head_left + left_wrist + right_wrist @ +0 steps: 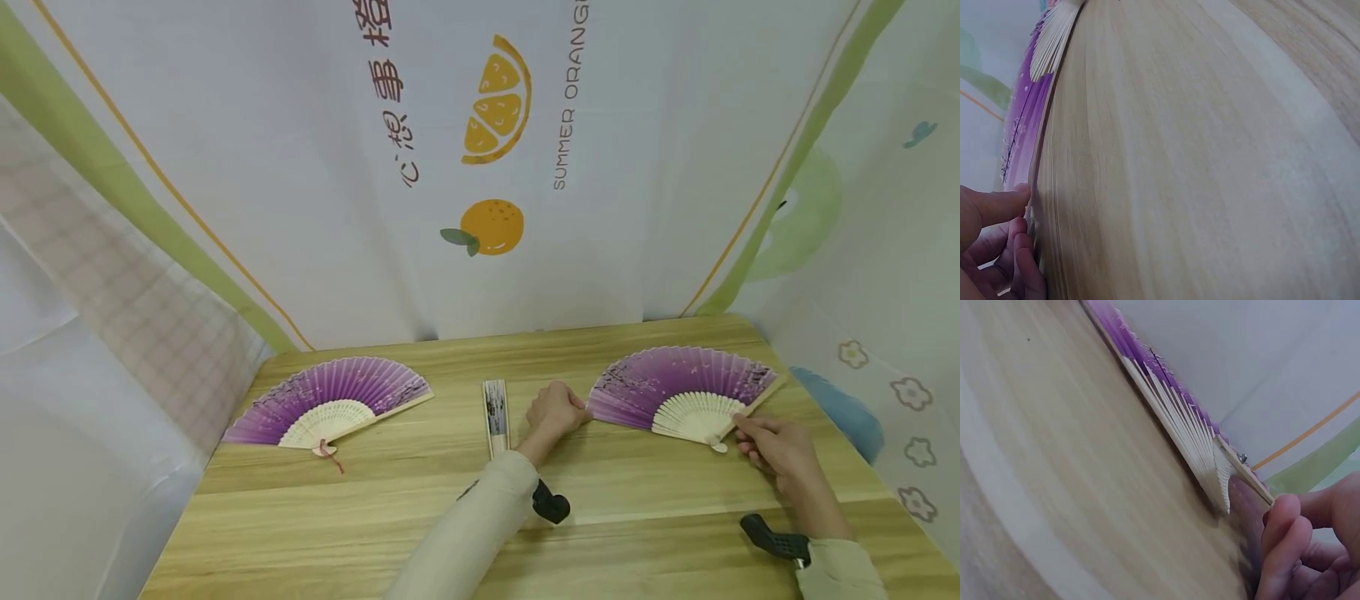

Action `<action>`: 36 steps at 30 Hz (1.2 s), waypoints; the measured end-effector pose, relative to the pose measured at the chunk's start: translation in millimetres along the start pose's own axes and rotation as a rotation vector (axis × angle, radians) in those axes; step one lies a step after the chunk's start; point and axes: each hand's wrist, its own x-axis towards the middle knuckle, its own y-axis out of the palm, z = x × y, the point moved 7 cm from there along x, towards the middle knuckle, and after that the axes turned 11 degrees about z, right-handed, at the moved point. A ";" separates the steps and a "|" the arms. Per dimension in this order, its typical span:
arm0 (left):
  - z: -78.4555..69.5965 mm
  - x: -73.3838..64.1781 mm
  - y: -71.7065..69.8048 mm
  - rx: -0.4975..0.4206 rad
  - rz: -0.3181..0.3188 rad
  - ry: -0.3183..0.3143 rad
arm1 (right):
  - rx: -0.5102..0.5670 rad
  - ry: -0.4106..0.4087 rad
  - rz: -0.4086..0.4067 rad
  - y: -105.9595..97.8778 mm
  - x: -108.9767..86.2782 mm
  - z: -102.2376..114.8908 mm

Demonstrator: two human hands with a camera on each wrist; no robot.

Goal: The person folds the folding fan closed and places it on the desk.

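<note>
Pale left sleeve (465, 533), head view, spans the wooden table (300, 533) — right-side purple fan (663, 379) spread out, folded fan (496, 410) to its left. Left wrist view: left hand (991, 240) pinches the spread fan's corner. Right wrist view: right hand (1322, 553) pinches its guard stick (1247, 474).

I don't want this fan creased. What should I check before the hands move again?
1. Left hand pinches the left edge of the right-side purple folding fan: ok.
2. Right hand pinches that fan's right guard stick: ok.
3. That fan is spread open: ok.
4. Left-side purple folding fan lies apart from both hands: ok.
5. Closed folding fan clear of the left sleeve: cannot tell; the arm hides its lower end.
</note>
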 end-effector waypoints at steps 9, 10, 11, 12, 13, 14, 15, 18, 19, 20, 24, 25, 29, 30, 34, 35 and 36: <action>1.5 1.4 0.3 -0.028 0.005 0.000 | 0.064 0.020 0.012 0.6 -1.6 -1.4; 1.5 0.9 0.1 -0.030 0.005 0.002 | 0.071 0.020 0.012 0.6 -1.7 -1.4; 1.6 0.5 -0.1 -0.032 0.005 0.002 | 0.081 0.018 0.011 0.6 -1.7 -1.4; 1.6 0.0 -0.4 -0.035 0.006 0.004 | 0.089 0.015 0.010 0.6 -1.8 -1.3; 1.7 -0.2 -0.6 -0.036 0.006 0.006 | 0.098 0.012 0.008 0.8 -2.0 -1.3; 2.0 -0.4 -0.9 -0.037 0.007 0.007 | 0.108 0.006 0.006 1.0 -2.1 -1.2; 1.8 -1.6 -1.8 -0.028 0.000 0.013 | 0.115 -0.001 0.005 1.5 -2.2 -1.0; 3.6 -1.5 -3.2 -0.028 -0.005 0.010 | 0.135 -0.026 0.003 3.7 -2.3 1.0; 4.1 -1.3 -3.8 -0.028 -0.007 0.009 | 0.139 -0.037 0.004 4.6 -2.2 2.2; 4.4 -1.7 -4.6 -0.028 -0.009 0.009 | 0.143 -0.046 0.005 5.4 -2.0 3.5; 3.8 -2.0 -7.8 -0.024 -0.009 0.024 | 0.162 -0.064 0.009 7.2 -1.3 7.6; 3.8 -2.1 -8.2 -0.021 -0.008 0.028 | 0.163 -0.065 0.008 7.3 -1.3 8.2; 3.4 -2.6 -9.7 -0.017 0.000 0.055 | 0.148 -0.059 0.003 7.4 -2.1 8.9; 3.5 -2.5 -9.8 -0.026 0.006 0.061 | 0.133 -0.061 0.000 7.3 -2.4 9.1; 2.5 -2.8 -11.2 -0.053 0.024 0.111 | 0.095 -0.065 -0.011 6.9 -3.4 9.2; 2.2 -2.9 -11.7 -0.060 0.030 0.123 | 0.086 -0.067 -0.014 6.8 -3.5 9.3; 1.9 -3.2 -12.2 -0.063 0.036 0.137 | 0.081 -0.067 -0.016 6.8 -3.6 9.4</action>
